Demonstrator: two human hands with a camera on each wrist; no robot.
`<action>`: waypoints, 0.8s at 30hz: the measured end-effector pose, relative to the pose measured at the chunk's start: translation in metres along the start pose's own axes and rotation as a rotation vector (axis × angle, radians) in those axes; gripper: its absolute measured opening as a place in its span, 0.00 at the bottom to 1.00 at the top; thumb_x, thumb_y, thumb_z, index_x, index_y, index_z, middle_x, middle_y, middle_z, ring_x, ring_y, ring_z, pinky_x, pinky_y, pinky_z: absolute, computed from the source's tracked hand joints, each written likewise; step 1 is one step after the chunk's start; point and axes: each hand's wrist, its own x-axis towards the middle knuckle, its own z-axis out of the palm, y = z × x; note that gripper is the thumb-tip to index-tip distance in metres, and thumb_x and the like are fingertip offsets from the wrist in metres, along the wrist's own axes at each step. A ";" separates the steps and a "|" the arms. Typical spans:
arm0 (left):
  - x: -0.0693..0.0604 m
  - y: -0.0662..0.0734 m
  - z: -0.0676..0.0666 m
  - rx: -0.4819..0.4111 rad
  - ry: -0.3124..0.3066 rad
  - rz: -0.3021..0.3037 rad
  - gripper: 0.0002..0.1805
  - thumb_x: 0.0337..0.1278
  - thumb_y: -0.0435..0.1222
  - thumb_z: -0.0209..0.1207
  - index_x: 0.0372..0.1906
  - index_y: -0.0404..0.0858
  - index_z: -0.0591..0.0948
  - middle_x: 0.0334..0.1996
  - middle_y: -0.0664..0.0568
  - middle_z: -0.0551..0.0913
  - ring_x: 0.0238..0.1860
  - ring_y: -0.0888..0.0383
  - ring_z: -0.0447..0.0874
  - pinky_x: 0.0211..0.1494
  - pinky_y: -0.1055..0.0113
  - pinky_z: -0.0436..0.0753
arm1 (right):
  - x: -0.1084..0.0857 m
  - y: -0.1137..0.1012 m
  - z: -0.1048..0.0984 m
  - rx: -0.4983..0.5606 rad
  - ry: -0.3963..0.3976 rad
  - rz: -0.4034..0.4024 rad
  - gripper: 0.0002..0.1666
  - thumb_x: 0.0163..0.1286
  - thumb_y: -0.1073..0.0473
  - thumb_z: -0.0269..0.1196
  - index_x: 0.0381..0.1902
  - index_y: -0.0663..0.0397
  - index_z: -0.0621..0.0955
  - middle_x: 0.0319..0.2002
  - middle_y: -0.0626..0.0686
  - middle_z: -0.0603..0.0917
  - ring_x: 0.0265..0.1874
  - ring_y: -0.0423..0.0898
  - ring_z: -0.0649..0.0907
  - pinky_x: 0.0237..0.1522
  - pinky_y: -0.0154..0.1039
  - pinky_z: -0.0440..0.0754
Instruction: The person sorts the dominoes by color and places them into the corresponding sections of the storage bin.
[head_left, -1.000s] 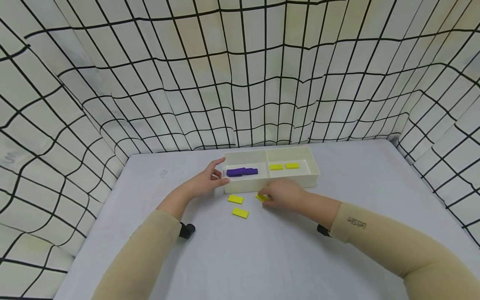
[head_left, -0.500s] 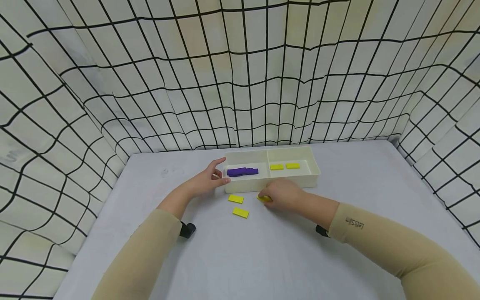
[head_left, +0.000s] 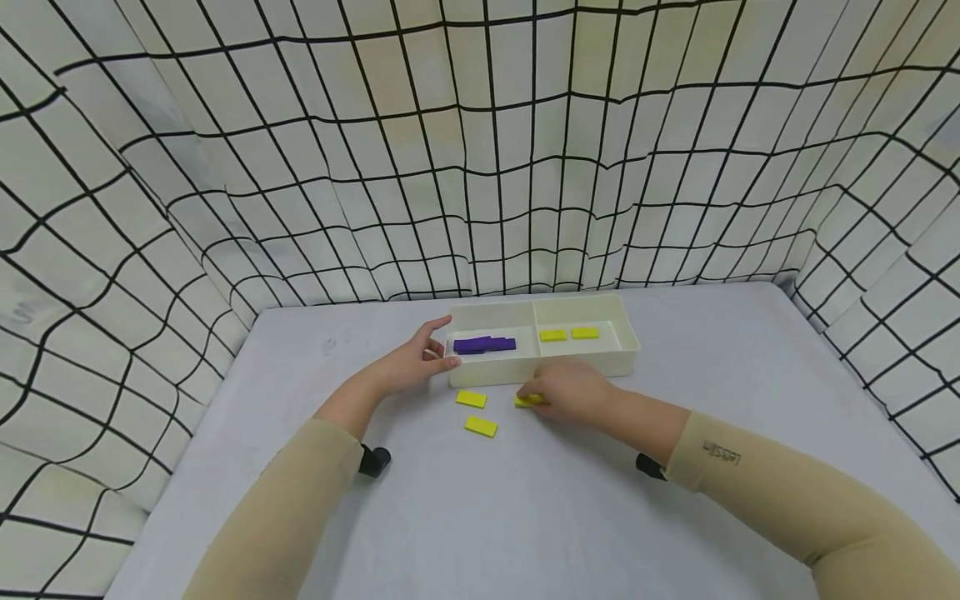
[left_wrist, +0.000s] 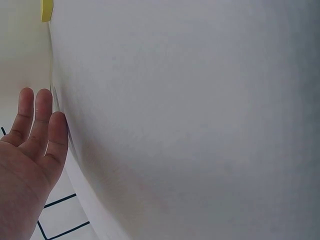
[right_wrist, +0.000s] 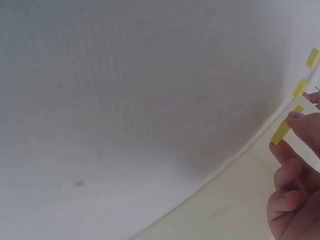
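Note:
My right hand (head_left: 573, 392) pinches a yellow rectangular block (head_left: 528, 401) between thumb and fingers, just in front of the cream two-compartment box (head_left: 495, 375). The right wrist view shows the thumb and a fingertip on this small slab (right_wrist: 281, 132). At the box's left end rests my left hand (head_left: 408, 363), thumb by the front corner and index finger extended towards the back. Its other fingers (left_wrist: 58, 135) look nearly straight beside the box wall. Loose on the table lie two more yellow blocks, one nearer the box (head_left: 472, 399) and a second block (head_left: 481, 426) closer to me.
Several purple blocks (head_left: 483, 343) lie heaped in the box's left compartment. Two yellow blocks, a left one (head_left: 552, 335) and a right one (head_left: 585, 332), lie in the right compartment. A white cloth covers the table (head_left: 510, 517). Black-lined white curtains (head_left: 487, 200) stand behind and beside it.
The yellow block at my right fingertips has tilted and shifted slightly towards me, and now shows more from under the fingers. My left hand stays in place at the box.

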 end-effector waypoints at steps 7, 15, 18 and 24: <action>-0.001 0.000 0.001 -0.005 0.000 0.002 0.49 0.64 0.55 0.60 0.79 0.64 0.41 0.63 0.44 0.68 0.65 0.45 0.69 0.68 0.43 0.67 | -0.010 0.006 -0.015 0.059 0.001 0.016 0.17 0.64 0.57 0.71 0.51 0.38 0.87 0.40 0.41 0.84 0.35 0.38 0.78 0.39 0.32 0.78; 0.000 0.000 0.001 0.000 -0.005 0.010 0.49 0.64 0.56 0.60 0.79 0.64 0.41 0.62 0.43 0.68 0.65 0.44 0.70 0.67 0.43 0.67 | -0.021 0.020 -0.039 0.016 0.036 0.017 0.16 0.65 0.56 0.70 0.50 0.36 0.87 0.43 0.44 0.85 0.37 0.41 0.82 0.38 0.35 0.80; 0.000 0.001 0.001 0.003 -0.007 0.013 0.49 0.64 0.56 0.60 0.79 0.63 0.40 0.63 0.43 0.68 0.65 0.44 0.69 0.67 0.43 0.67 | -0.025 0.027 -0.047 0.015 0.059 0.022 0.16 0.65 0.57 0.70 0.51 0.36 0.87 0.44 0.45 0.85 0.41 0.44 0.84 0.41 0.39 0.82; -0.001 0.002 0.001 -0.002 -0.004 0.009 0.48 0.65 0.55 0.60 0.79 0.64 0.41 0.64 0.43 0.67 0.65 0.45 0.69 0.68 0.43 0.67 | -0.030 0.042 -0.060 0.018 0.078 0.040 0.17 0.65 0.57 0.70 0.51 0.37 0.87 0.44 0.45 0.85 0.40 0.45 0.83 0.42 0.41 0.82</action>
